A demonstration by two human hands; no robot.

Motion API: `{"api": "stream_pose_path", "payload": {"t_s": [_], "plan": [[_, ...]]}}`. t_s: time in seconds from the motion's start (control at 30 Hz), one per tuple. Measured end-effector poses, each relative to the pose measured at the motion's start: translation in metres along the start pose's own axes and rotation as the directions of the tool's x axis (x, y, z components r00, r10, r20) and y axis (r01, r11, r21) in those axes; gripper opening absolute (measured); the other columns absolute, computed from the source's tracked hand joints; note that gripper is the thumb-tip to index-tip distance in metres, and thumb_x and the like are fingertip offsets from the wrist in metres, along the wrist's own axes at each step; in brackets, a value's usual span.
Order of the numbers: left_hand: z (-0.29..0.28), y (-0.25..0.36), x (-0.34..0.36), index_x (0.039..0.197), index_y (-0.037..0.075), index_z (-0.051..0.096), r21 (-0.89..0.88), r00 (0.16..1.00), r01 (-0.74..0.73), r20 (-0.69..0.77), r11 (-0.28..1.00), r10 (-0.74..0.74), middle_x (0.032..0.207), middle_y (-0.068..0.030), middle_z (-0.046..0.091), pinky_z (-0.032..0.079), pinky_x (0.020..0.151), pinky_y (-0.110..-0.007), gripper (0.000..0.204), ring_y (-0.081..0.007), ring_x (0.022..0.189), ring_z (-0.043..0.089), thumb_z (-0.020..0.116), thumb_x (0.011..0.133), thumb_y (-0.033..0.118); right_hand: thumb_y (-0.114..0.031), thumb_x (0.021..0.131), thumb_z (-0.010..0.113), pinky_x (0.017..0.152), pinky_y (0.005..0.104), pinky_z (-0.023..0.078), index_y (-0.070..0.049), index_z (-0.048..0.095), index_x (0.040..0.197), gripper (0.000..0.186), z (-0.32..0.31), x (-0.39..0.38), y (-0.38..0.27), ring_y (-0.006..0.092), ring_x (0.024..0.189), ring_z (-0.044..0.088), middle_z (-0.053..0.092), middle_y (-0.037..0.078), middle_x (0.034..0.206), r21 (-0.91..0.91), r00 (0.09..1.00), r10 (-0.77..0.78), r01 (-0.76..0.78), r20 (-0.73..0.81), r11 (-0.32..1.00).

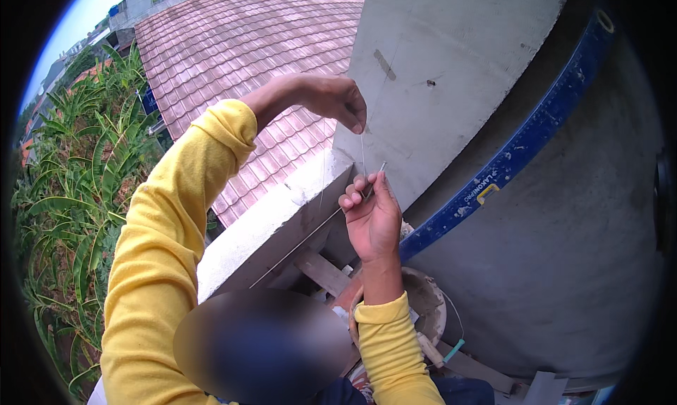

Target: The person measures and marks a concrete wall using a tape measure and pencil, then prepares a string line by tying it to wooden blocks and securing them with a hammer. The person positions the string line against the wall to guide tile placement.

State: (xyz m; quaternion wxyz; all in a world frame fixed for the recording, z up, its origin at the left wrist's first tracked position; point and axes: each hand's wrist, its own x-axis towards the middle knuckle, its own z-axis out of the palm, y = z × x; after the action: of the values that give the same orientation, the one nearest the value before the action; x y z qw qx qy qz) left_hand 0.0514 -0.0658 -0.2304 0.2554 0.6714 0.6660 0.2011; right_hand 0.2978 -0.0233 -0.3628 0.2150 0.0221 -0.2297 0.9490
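Note:
My left hand (335,103) is raised in front of the grey plastered wall, wrist bent down, fingertips pinched on a thin string (363,151). The string runs down from there to my right hand (374,218), held palm up just below. Its curled fingers and thumb close around a thin metal nail (383,167), whose end sticks up past the thumb. Most of the nail is hidden by the fingers. Both arms wear yellow sleeves.
A long blue spirit level (508,155) leans on the wall at right. Below stand a mortar-stained bucket (434,306) and a wooden-handled tool (429,348). A white ledge (261,239) borders the red tiled roof (247,45); plants (84,193) grow at left. A blurred patch covers the lower middle.

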Motion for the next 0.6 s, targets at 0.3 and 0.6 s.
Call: {"api": "stream_pose_path", "payload": {"t_s": [0.3, 0.6], "plan": [[-0.034, -0.028, 0.041, 0.098, 0.004, 0.078, 0.276, 0.871, 0.028, -0.478, 0.961, 0.112, 0.083, -0.0106, 0.074, 0.053, 0.074, -0.036, 0.019, -0.0202, 0.077, 0.069, 0.078, 0.086, 0.018, -0.026, 0.111, 0.051, 0.084, 0.0347, 0.053, -0.008, 0.061, 0.103, 0.022, 0.051, 0.026, 0.006, 0.0167, 0.088, 0.062, 0.062, 0.004, 0.096, -0.100, 0.987, 0.036, -0.052, -0.159, 0.994], [0.045, -0.084, 0.065, 0.097, 0.003, 0.078, 0.224, 0.816, 0.076, -0.573, 0.972, 0.068, 0.086, -0.0143, 0.074, 0.054, 0.077, -0.040, 0.022, -0.0305, 0.081, 0.072, 0.079, 0.085, 0.022, -0.023, 0.107, 0.062, 0.072, 0.0271, 0.047, 0.001, 0.066, 0.116, 0.026, -0.041, -0.043, 0.027, 0.0099, 0.078, 0.052, 0.055, -0.002, 0.088, -0.278, 0.963, -0.009, -0.069, -0.270, 0.958]]}}
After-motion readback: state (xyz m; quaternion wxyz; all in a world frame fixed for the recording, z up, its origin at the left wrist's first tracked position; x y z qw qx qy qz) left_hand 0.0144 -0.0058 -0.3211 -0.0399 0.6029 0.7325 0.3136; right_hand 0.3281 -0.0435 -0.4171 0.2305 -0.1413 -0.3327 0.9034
